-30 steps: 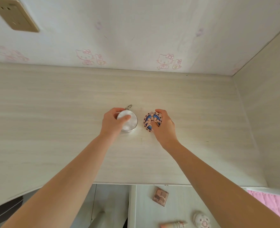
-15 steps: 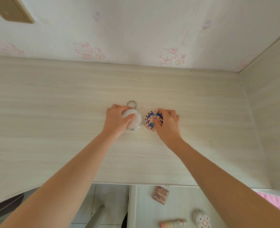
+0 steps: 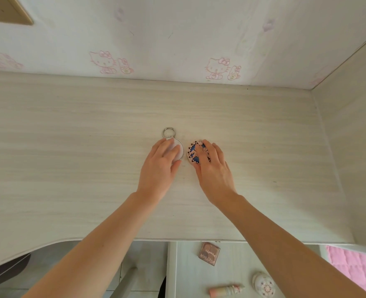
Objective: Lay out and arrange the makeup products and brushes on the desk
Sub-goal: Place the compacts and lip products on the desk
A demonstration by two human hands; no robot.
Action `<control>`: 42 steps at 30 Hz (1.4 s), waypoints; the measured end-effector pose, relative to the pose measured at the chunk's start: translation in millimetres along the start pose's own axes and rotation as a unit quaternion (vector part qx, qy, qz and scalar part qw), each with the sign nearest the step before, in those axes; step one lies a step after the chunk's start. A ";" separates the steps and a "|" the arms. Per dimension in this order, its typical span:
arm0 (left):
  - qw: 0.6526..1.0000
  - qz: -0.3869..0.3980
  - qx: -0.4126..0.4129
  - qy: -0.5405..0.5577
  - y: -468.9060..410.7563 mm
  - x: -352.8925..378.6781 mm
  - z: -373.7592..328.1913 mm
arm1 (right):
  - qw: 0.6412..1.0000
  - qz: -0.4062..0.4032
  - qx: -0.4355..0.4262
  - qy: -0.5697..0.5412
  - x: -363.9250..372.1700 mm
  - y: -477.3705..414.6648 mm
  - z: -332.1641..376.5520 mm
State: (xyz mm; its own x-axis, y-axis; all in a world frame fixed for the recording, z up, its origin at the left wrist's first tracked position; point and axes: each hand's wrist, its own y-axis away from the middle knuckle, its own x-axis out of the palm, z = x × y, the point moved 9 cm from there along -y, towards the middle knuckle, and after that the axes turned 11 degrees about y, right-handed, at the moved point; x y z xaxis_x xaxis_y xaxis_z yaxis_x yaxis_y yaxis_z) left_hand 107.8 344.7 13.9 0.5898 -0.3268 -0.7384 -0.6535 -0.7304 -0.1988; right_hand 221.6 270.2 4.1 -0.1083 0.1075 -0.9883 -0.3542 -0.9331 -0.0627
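Note:
A round white compact [image 3: 177, 149] with a metal ring [image 3: 169, 132] lies flat on the pale wooden desk [image 3: 70, 168], near its middle. My left hand [image 3: 159, 168] rests on it with fingers laid over its top and the thumb along its near edge. Just to the right lies a round pink compact with a blue and black pattern [image 3: 193, 154]. My right hand [image 3: 213, 171] rests on that one with spread, fairly straight fingers covering its right half. The two compacts sit side by side, a small gap between them.
Below the desk's front edge, a lower surface holds a brown eyeshadow palette [image 3: 209, 253], a pink lipstick [image 3: 226, 289] and a round white floral case [image 3: 263, 283]. A pink quilt [image 3: 356, 267] shows at lower right. A side panel [image 3: 354, 147] bounds the desk's right.
Both compacts went from held, tilted in curled fingers, to lying flat on the desk. My fingers have straightened and now lie on top of them.

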 end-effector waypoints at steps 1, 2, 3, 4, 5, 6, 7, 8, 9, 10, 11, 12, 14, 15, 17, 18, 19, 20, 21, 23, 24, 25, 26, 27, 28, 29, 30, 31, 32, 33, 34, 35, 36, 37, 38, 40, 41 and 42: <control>1.000 0.002 -0.001 0.002 -3.8 -0.2 0.8 | 1.000 0.000 0.000 -0.001 0.2 -2.8 -0.3; 1.000 0.004 -0.004 0.002 -7.5 -0.2 1.7 | 1.000 0.002 0.001 -0.001 0.5 -6.0 -0.7; 1.000 0.007 -0.008 0.000 -11.0 -0.3 2.1 | 1.000 0.004 0.003 -0.003 0.6 -9.3 -1.3; 1.000 0.011 -0.011 -0.002 -14.1 0.1 2.6 | 1.000 0.006 0.006 -0.006 0.9 -12.7 -2.5; 1.000 0.015 -0.015 -0.003 -17.0 0.1 3.2 | 1.000 0.007 0.009 -0.009 1.0 -15.4 -3.9; 1.000 0.018 -0.020 -0.005 -19.6 -0.1 3.9 | 1.000 0.006 0.013 -0.010 0.6 -17.6 -5.1; 0.999 0.022 -0.025 -0.008 -21.6 -0.4 4.7 | 1.000 0.006 0.016 -0.011 0.4 -19.0 -5.9; 0.999 0.027 -0.028 -0.013 -22.8 -0.3 5.5 | 1.000 0.006 0.018 -0.012 0.3 -19.5 -6.4; 0.999 0.032 -0.029 -0.017 -22.9 0.0 5.9 | 1.000 0.006 0.019 -0.013 0.3 -19.3 -6.4; 0.999 0.038 -0.028 -0.022 -22.5 0.2 5.9 | 1.000 0.004 0.018 -0.015 -0.1 -18.7 -6.0; 0.998 0.044 -0.026 -0.027 -21.9 0.5 5.9 | 1.000 0.001 0.016 -0.018 -1.1 -17.9 -5.5; 0.998 0.048 -0.025 -0.032 -21.2 0.7 6.3 | 1.000 0.000 0.014 -0.020 -1.7 -17.0 -5.2; 0.998 0.050 -0.021 -0.033 -19.3 -0.3 5.1 | 1.000 0.006 0.014 -0.021 -3.6 -13.8 -6.2; 0.998 0.049 -0.014 -0.030 -17.8 -1.5 3.3 | 1.000 0.007 0.016 -0.021 -5.8 -11.1 -7.7; 0.999 0.045 0.002 -0.028 -13.4 -3.5 -2.3 | 1.000 0.007 0.019 -0.021 -11.5 -4.1 -12.4; 0.999 0.046 0.006 -0.028 -9.2 -3.7 -6.4 | 1.000 0.012 0.018 -0.019 -13.9 1.7 -15.1; 0.998 0.049 0.007 -0.029 -4.0 -3.5 -10.6 | 1.000 0.022 0.016 -0.016 -15.0 8.6 -17.5; 0.998 0.052 0.006 -0.029 2.0 -3.1 -14.7 | 0.999 0.033 0.015 -0.013 -15.4 16.5 -20.3; 0.998 0.053 0.008 -0.030 8.7 -2.5 -19.4 | 0.999 0.041 0.016 -0.013 -16.3 25.2 -23.3; 0.998 0.055 0.017 -0.030 23.4 -0.8 -30.2 | 0.999 0.045 0.020 -0.014 -19.9 43.4 -29.2; 0.998 0.056 0.018 -0.029 30.9 0.3 -35.7 | 0.999 0.043 0.022 -0.015 -21.7 53.0 -31.9; 0.998 0.057 0.016 -0.028 38.7 1.7 -40.5 | 0.999 0.041 0.021 -0.014 -23.6 63.0 -34.2; 0.998 0.057 0.013 -0.025 47.9 3.5 -45.8 | 0.999 0.039 0.018 -0.011 -25.0 74.6 -36.4; 0.998 0.057 0.011 -0.024 57.3 5.6 -50.4 | 0.999 0.036 0.015 -0.007 -25.8 85.5 -38.3; 0.998 0.058 0.010 -0.024 67.0 8.6 -54.7 | 0.999 0.032 0.012 -0.002 -26.5 95.9 -40.1; 0.998 0.057 0.011 -0.025 78.3 11.6 -60.8 | 1.000 0.028 0.009 0.003 -27.9 108.1 -41.8; 0.998 0.056 0.011 -0.025 89.9 14.7 -66.8 | 1.000 0.026 0.005 0.008 -28.9 120.5 -43.4; 0.998 0.053 0.011 -0.023 101.8 17.7 -73.3 | 1.000 0.026 0.000 0.012 -29.7 133.3 -45.1; 0.999 0.048 0.011 -0.018 113.9 20.0 -80.7 | 1.000 0.027 -0.004 0.013 -30.0 146.3 -47.0; 0.999 0.040 0.013 -0.012 125.8 21.9 -89.2 | 0.999 0.029 -0.007 0.012 -30.7 159.3 -48.9; 0.999 0.031 0.019 -0.008 137.2 23.7 -98.8 | 0.999 0.030 -0.009 0.009 -30.8 172.2 -51.2; 0.999 0.024 0.027 -0.006 148.6 26.0 -108.9 | 0.999 0.032 -0.012 0.006 -31.2 185.3 -53.1; 0.999 0.018 0.037 -0.007 159.8 28.6 -119.2 | 0.999 0.033 -0.015 0.000 -31.8 198.1 -54.7; 0.999 0.013 0.045 -0.008 170.7 31.5 -128.8 | 0.999 0.034 -0.019 -0.005 -32.6 210.6 -56.2; 0.999 0.010 0.050 -0.009 181.8 35.6 -136.5 | 0.999 0.033 -0.022 -0.009 -33.4 222.9 -58.1; 0.999 0.014 0.046 -0.009 204.1 47.5 -144.3 | 0.999 0.035 -0.024 -0.014 -33.5 246.3 -63.9; 0.999 0.020 0.036 -0.009 215.1 55.4 -143.9 | 0.999 0.038 -0.022 -0.017 -32.4 257.6 -67.7; 0.999 0.026 0.023 -0.011 225.8 63.5 -141.5 | 0.999 0.043 -0.020 -0.021 -29.8 268.8 -71.7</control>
State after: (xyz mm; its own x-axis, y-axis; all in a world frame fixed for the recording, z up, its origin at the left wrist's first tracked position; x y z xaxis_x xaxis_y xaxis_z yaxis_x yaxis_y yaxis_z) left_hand 64.8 74.1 13.3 0.5442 -0.3496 -0.7627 -0.7048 -0.6837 -0.1895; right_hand 196.2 -8.4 6.7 -0.1758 0.0404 -0.9836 -0.3048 -0.9523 0.0153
